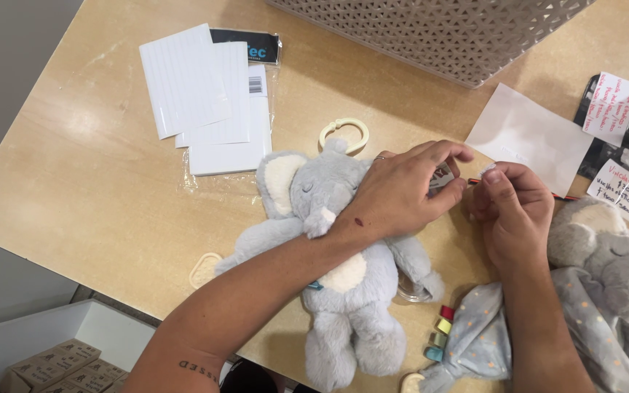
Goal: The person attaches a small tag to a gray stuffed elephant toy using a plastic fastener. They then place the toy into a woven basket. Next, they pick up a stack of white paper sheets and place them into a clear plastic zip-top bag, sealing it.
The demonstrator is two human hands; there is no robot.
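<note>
Resting on: the left hand [402, 191] lies across the head of a grey plush elephant [333, 269], which sprawls on its back at the centre of the wooden table [96, 175].
Left fingers: thumb and forefinger pressed together on a small white tag [442, 177] at the elephant's 2 o'clock side; the other fingers curl loosely over the toy.
Right hand: the right hand [511, 211] sits at 3 o'clock from the left, just beside it, fingers bunched with thumb and forefinger tips pinched close; what they pinch is too small to tell.
Thin rod: a slim red and dark stick [562, 196] passes under both hands, pointing to 3 o'clock.
Ring: a cream plastic ring [344, 135] at the elephant's 12 o'clock, touching its head loop.
White sheets: a stack of white lined sheets [198, 91] in a clear sleeve at 11 o'clock, well apart from the hands.
Paper: a blank white paper [529, 135] at 1 o'clock from the right hand.
Basket: a beige lattice basket [431, 33] at 12 o'clock, at the table's far edge.
Second toy: another grey elephant with a dotted blue cloth [606, 291] at 4 o'clock, beside the right forearm.
Notes: handwritten cards [613, 105] on dark bags at 2 o'clock.
</note>
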